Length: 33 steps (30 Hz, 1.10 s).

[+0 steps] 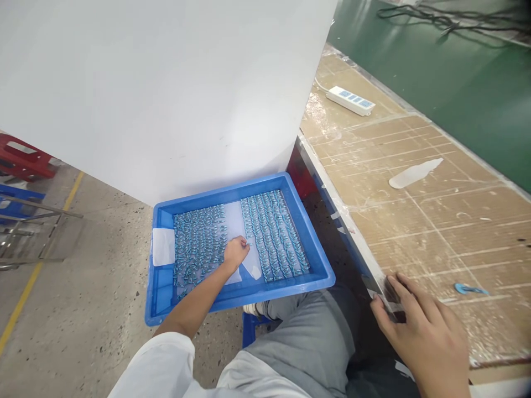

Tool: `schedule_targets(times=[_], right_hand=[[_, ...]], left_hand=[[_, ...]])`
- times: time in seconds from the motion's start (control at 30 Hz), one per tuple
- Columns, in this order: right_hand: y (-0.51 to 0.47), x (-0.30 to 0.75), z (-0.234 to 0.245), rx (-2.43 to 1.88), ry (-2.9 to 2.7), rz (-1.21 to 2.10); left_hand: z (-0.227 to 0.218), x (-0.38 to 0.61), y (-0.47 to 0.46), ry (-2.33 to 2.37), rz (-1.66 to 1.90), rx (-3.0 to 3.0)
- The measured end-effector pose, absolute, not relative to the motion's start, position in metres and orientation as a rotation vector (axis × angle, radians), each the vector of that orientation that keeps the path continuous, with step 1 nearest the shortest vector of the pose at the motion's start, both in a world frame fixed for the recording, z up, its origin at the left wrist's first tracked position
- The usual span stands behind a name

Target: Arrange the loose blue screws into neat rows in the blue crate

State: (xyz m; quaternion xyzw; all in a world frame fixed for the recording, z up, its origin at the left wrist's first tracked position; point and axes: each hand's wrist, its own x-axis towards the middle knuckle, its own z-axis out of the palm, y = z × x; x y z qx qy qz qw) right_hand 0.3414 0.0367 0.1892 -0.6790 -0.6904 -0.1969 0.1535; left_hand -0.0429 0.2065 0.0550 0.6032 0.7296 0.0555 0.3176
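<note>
A shallow blue plastic tray (309, 286) holds many small blue-and-silver pieces, too small for me to name. Rows of these pieces (276, 237) fill its right side, while a looser spread of the same pieces (199, 243) covers the left. Over the pale strip between them is my left hand (237, 251), its fingertips pinched on one small blue piece (248, 244). My right hand (427, 326) rests at the near edge of the workbench with its fingers apart, holding nothing. A little beyond it lies a small blue loop-shaped item (470, 289).
A white panel (166, 99) stands behind the tray. On the cardboard-covered workbench (373, 215) lie a white power strip (350, 100) and a white bottle-shaped cutout (415, 173). Black cables (452, 22) lie on the green surface beyond. A red stool (25, 157) is at far left.
</note>
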Motion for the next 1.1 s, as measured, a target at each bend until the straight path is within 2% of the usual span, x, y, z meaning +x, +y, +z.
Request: schedule_targets(times=[0.87,1.1], right_hand=[[0.037,0.341,0.192,-1.949,-1.973,-0.564],[0.036,0.343,0.187,-1.95,-1.974,-0.557]], left_hand=[[0.05,-0.03,0.208,2.001,0.286,1.484],[0.066,-0.074,0.223,2.115,0.457,1.516]])
